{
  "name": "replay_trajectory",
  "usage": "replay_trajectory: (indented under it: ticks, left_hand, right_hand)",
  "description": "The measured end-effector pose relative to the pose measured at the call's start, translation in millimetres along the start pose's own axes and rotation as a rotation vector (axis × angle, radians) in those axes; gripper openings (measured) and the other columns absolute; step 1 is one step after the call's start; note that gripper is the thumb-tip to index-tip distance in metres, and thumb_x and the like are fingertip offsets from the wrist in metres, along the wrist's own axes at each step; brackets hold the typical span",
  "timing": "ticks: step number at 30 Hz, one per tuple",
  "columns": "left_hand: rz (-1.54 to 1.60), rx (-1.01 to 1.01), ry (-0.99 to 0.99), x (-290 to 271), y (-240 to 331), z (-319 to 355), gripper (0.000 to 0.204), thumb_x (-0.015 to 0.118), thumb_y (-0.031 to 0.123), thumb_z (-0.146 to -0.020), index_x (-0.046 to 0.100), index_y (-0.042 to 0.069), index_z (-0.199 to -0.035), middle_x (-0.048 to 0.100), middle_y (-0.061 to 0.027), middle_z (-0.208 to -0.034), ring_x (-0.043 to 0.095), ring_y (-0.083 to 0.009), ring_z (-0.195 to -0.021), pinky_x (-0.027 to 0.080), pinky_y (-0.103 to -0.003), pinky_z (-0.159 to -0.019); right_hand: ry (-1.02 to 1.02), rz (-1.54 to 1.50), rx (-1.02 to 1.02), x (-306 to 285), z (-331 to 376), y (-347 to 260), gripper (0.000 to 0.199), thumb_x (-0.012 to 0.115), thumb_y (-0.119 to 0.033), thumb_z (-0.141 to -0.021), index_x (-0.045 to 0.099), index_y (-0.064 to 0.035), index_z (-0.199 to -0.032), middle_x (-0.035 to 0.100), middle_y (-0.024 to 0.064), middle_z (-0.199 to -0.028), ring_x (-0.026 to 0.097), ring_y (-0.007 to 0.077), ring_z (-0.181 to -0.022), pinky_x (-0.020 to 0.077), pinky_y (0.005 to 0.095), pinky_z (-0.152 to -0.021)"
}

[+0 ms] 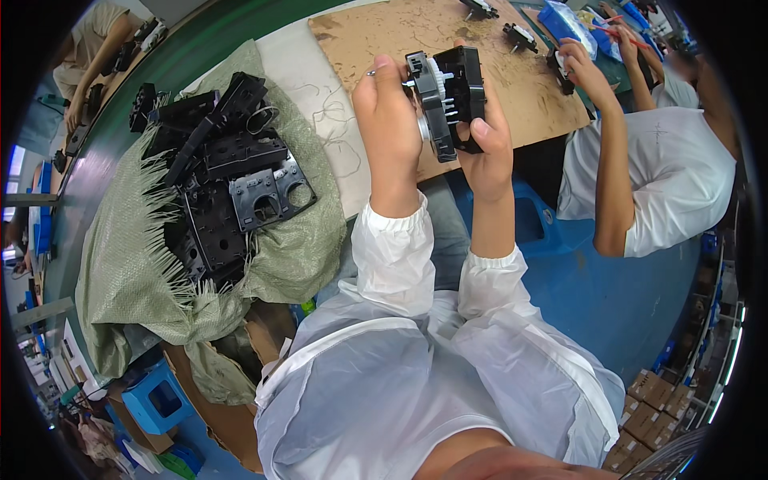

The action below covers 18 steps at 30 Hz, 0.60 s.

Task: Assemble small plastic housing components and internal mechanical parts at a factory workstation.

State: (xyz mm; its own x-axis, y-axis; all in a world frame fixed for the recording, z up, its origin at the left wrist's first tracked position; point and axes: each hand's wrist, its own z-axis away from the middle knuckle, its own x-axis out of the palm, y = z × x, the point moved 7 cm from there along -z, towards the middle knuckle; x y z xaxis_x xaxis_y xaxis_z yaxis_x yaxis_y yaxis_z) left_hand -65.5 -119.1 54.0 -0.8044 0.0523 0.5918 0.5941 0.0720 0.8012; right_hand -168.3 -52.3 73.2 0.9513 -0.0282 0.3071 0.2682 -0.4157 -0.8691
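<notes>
Above the bench edge, my left hand (pixel 388 120) is closed on a black plastic frame (pixel 433 120) carrying white gears and pins. A small shiny metal tip shows at its thumb. My right hand (pixel 490 156) grips a black plastic housing (pixel 472 84) from the right side, its thumb low on the edge. Both parts stand upright, face to face, with a narrow gap in which white gears (pixel 438 76) and light pins show. Whether the pins reach into the housing I cannot tell. The palm-side faces of both parts are partly hidden.
On the left, a green woven sack (pixel 296 248) holds a heap of black plastic housings (pixel 264 196). A worn brown board (pixel 364 40) lies ahead. At the right a co-worker in a white shirt (pixel 648 168) handles a part. A blue stool (pixel 524 212) stands beneath the board.
</notes>
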Motion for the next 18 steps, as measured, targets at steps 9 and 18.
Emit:
replay_trajectory:
  ticks: [9, 18]
  left_hand:
    - [-0.026, 0.003, -0.002, 1, 0, 3, 0.042, 0.044, 0.032, -0.104, 0.056, -0.001, -0.081, 0.055, -0.0016, -0.067, 0.048, -0.0071, -0.055, 0.038, -0.024, -0.049]
    - [-0.237, 0.031, -0.006, 7, 16, 9, 0.041, 0.044, 0.028, -0.103, 0.058, -0.003, -0.079, 0.055, -0.0032, -0.064, 0.052, -0.0121, -0.062, 0.042, -0.028, -0.057]
  right_hand:
    - [0.004, 0.036, -0.002, 1, 7, -4, 0.087, 0.053, -0.035, -0.085, 0.017, 0.0081, -0.151, 0.045, 0.0211, -0.138, 0.052, 0.0244, -0.125, 0.0426, 0.0322, -0.103]
    - [-0.017, 0.051, 0.012, -1, 9, -5, 0.074, 0.034, -0.048, -0.103, 0.020, 0.0069, -0.150, 0.053, 0.0172, -0.132, 0.055, 0.0216, -0.120, 0.0433, 0.0320, -0.101]
